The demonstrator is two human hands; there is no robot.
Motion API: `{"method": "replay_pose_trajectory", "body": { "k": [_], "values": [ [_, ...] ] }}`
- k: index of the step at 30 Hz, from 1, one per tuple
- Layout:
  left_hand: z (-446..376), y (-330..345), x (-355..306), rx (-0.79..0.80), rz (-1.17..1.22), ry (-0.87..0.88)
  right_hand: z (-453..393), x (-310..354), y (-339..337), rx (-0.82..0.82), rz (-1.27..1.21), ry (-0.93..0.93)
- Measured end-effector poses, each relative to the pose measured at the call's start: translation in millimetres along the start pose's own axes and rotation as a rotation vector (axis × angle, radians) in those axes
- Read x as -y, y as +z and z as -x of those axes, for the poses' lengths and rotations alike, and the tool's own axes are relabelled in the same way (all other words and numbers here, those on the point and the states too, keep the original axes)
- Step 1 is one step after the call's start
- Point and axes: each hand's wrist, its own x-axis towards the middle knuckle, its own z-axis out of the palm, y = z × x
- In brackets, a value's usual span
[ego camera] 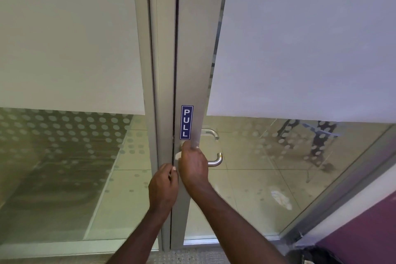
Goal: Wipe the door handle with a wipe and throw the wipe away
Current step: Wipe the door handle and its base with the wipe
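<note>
A steel D-shaped door handle (216,162) shows through the glass just right of the door's grey metal stile (192,49). My right hand (194,165) presses a white wipe (178,155) against the stile's handle mount, just below a blue PULL sticker (187,122). Most of the wipe is hidden under my fingers. My left hand (164,186) sits lower and to the left, fingers curled at the door's edge gap; whether it holds anything is hidden.
Frosted glass panels with dotted film flank the stile, a fixed one on the left (64,49) and the door leaf on the right (300,38). Chair legs (321,141) stand behind the glass. A purple wall (364,227) and a dark object (310,255) are at lower right.
</note>
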Motion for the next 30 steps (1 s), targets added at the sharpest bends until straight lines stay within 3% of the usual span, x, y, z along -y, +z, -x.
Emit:
{"method": "replay_pose_trajectory", "body": {
  "k": [4,11,19,23,30],
  "values": [
    [-0.3,-2.1,10.6,-0.046,0.054,0.012,16.4,-26.5,1.1,-0.015,0.113,-0.178],
    [-3.3,-0.5,11.9,-0.039,0.058,0.0,0.7,-1.7,-3.5,0.033,-0.078,-0.008],
    [3.4,-9.4,25.9,-0.05,0.058,0.012,21.0,-63.1,-26.8,0.11,0.082,-0.189],
    [3.0,-14.0,34.8,-0.051,0.044,-0.008,25.2,-54.5,-21.8,0.072,0.067,-0.243],
    [-0.7,-16.1,31.6,-0.05,0.029,0.007,11.8,-30.3,-11.6,-0.019,0.005,-0.114]
  ]
}}
